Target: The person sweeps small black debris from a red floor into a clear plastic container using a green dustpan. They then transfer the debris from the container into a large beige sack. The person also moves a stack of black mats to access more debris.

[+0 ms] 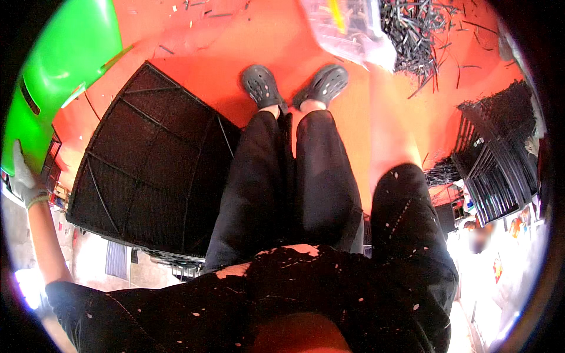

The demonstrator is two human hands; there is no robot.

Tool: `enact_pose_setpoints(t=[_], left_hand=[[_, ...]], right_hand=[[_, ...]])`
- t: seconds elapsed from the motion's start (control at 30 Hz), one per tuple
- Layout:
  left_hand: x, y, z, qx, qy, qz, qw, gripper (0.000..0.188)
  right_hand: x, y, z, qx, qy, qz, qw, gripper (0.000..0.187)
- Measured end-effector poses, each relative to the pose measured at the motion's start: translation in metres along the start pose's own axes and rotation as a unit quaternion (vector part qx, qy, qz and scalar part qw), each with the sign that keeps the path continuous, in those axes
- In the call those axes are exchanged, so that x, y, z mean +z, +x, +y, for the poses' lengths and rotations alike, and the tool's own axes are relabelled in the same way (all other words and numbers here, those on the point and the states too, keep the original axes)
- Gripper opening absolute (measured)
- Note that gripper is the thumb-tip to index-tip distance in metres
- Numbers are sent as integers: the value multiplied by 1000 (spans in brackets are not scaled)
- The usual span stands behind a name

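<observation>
Orange floor (350, 138) carries loose black strips (415, 44). Your gloved left hand (26, 179) touches the near end of a large, slotted green plastic piece (65, 62), far left; your pale right hand (385, 56) meets a clear plastic bag (352, 48), ahead. You cannot tell either grip's closure. Handling both appears in hand; shifting either calls for firm purchase.

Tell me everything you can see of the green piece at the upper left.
The green piece is broad, smooth and glossy, apparently moulded plastic, with paler highlights. It narrows toward its lower end, with a dark slot near its left edge. Its top runs out of the picture, so its full shape is hidden. It shows against the orange floor; what supports it is unclear. The left grip, in a pale glove, appears to hold its lower end.
</observation>
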State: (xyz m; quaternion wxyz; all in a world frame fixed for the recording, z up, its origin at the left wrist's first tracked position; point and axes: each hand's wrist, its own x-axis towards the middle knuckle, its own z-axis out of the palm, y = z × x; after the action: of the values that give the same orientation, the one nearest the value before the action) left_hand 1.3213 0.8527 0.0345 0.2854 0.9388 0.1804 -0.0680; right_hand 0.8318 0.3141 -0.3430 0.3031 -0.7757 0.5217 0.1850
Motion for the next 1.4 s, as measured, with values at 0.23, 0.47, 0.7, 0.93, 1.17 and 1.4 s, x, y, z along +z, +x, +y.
enact_pose_setpoints(t=[0.23,0.47,0.7,0.93,1.17,1.4], left_hand=[[-2,0,-3,-3,10,-1,1000,53],[6,-6,16,6,29,2,1000,55],[15,-6,13,19,29,7,999,49],[0,3,13,102,123,17,987,52],[23,-36,23,7,37,32,999,50],[17,-40,38,29,7,19,999,51]], right_hand=[[-66,-71,-15,16,126,58,990,34],[49,-81,-53,-49,97,-101,989,39],[-30,-3,73,38,125,2,991,38],[-139,-37,62,1,2,36,999,36],[-69,-86,-68,-147,76,-57,985,39],[82,-104,-236,-243,49,-354,902,43]])
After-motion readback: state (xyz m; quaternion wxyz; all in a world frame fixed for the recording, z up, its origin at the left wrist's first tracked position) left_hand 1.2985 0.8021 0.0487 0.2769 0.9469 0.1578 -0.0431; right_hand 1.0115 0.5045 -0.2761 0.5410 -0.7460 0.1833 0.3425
